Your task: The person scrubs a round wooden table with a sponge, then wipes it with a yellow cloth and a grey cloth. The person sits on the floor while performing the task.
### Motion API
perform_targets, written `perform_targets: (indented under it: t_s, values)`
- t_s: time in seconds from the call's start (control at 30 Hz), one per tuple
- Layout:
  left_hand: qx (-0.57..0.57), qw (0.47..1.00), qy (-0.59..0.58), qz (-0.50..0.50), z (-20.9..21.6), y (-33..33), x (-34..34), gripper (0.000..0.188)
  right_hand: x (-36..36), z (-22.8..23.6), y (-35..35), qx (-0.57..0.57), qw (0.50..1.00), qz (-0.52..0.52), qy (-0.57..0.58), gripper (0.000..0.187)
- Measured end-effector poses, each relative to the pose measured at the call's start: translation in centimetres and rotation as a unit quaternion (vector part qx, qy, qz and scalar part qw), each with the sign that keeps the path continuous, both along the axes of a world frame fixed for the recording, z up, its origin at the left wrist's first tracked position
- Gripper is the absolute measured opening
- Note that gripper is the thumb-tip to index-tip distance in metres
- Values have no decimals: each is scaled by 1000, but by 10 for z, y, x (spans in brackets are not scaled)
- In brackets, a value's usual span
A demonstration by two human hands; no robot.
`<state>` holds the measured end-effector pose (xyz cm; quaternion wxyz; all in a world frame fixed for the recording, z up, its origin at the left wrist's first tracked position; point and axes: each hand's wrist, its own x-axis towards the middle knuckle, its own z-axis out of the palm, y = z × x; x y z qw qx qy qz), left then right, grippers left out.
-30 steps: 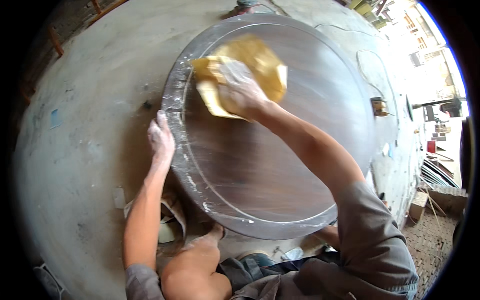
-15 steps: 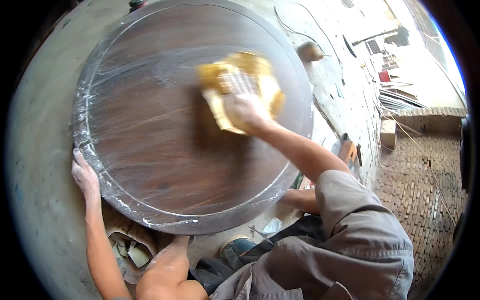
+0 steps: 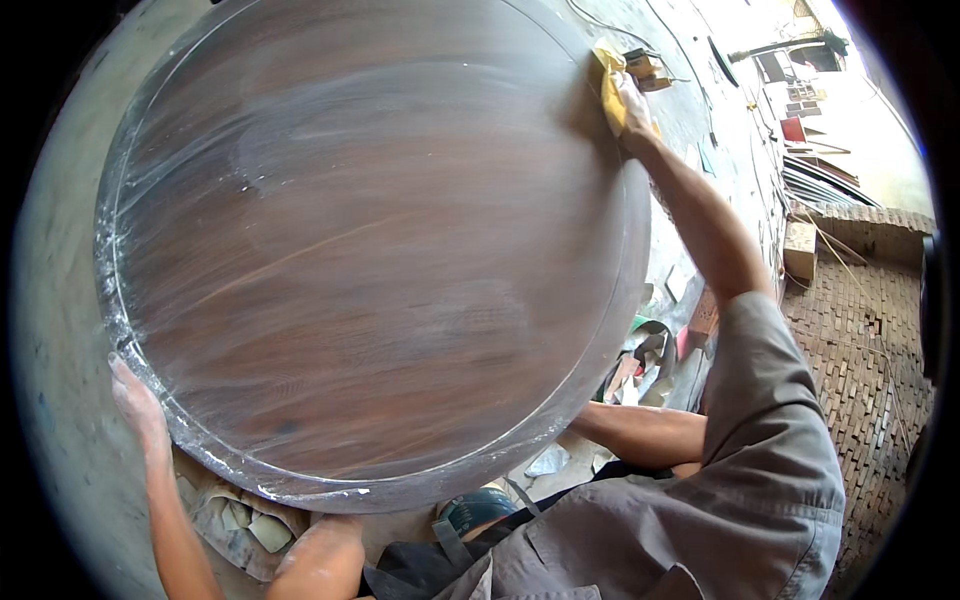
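Head view: left hand, fingers nearly straight, against lower-left rim of round wooden tabletop; underside hidden, grip impossible to tell. Below that rim, half-hidden fabric sack holding pale scraps. Tabletop's far edge cut off. At tabletop's upper-right rim, right hand partly closed on crumpled yellow sheet; fingertips, sheet's material hard to make out.

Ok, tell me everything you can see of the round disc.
The disc is large and dark brown, wood by its look, with a pale line running just inside its rim. Whitish streaks cross its face; white flecks crowd the left and lower rim. The picture cuts off its far edge. Whether it lies quite level, I can't tell. The left hand is at its lower-left edge, the right hand with a yellow sheet at its upper right.
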<state>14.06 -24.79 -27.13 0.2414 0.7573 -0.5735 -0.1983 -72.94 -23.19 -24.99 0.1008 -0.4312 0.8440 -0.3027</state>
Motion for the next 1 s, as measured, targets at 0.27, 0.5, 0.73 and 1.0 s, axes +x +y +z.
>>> perform_targets:
  t_s: [0.27,0.5,0.73,1.0]
  values:
    - [27,998,-23,60,11,7,-4,66,15,3,142,-5,992,53,113,38]
    - [25,999,-12,36,3,12,-5,67,16,6,32,25,971,134,196,41]
    - [36,998,-26,44,12,11,-15,66,2,13,99,13,988,70,136,41]
    - [3,999,-37,18,15,12,-18,63,14,23,-18,78,898,227,369,44]
